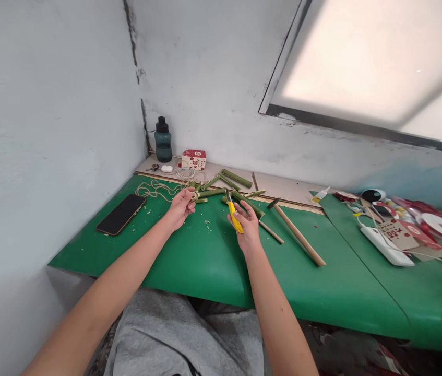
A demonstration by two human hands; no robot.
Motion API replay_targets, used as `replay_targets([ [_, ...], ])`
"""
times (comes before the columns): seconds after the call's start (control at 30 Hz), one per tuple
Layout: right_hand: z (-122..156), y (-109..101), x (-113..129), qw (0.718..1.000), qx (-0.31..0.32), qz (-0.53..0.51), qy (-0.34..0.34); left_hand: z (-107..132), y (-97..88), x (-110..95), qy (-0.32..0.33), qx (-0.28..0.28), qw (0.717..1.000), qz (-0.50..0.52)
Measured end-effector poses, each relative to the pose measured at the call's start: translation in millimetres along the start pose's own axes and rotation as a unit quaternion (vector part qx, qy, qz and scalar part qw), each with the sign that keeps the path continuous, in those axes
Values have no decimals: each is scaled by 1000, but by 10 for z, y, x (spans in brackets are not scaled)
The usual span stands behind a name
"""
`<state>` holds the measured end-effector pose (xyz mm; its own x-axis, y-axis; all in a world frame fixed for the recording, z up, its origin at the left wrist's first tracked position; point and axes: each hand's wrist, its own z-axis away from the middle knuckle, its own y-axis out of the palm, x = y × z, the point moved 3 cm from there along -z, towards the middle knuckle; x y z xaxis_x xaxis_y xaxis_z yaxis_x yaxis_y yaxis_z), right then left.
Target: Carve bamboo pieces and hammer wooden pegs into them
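My left hand [182, 208] is closed around the near end of a thin green bamboo stick [212, 192], whose pale, round cut end shows by the fingers. The stick points right, towards the knife. In my right hand [247, 223] is a yellow utility knife [235, 215], its blade tip up near the stick's far end. Whether blade and stick touch I cannot tell. Behind and beside the hands lie several cut bamboo pieces [236, 178], and a thicker bamboo tube [258, 210] rests just past my right hand. Small pale shavings are scattered on the green table top [201, 261].
A hammer [299, 235] and a thin wooden stick [271, 232] lie to the right. Leftward are a phone [121, 214], loose twine [154, 189], a dark bottle [163, 140] and a red-and-white box [193, 159]. A white power strip [385, 245] sits among clutter at far right.
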<state>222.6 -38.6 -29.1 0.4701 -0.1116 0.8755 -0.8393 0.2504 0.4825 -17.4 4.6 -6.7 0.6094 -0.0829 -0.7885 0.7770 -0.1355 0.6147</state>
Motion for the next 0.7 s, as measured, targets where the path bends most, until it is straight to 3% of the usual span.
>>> replay_targets([
  [0.37,-77,-83,-43,1000,-16,-7,-15,13,24,-18,-23,12,1000,-14],
  [0.7,-79,-86,-54,1000,-10,-2,-10,-27,-46,-15,-20,-37,999,-13],
])
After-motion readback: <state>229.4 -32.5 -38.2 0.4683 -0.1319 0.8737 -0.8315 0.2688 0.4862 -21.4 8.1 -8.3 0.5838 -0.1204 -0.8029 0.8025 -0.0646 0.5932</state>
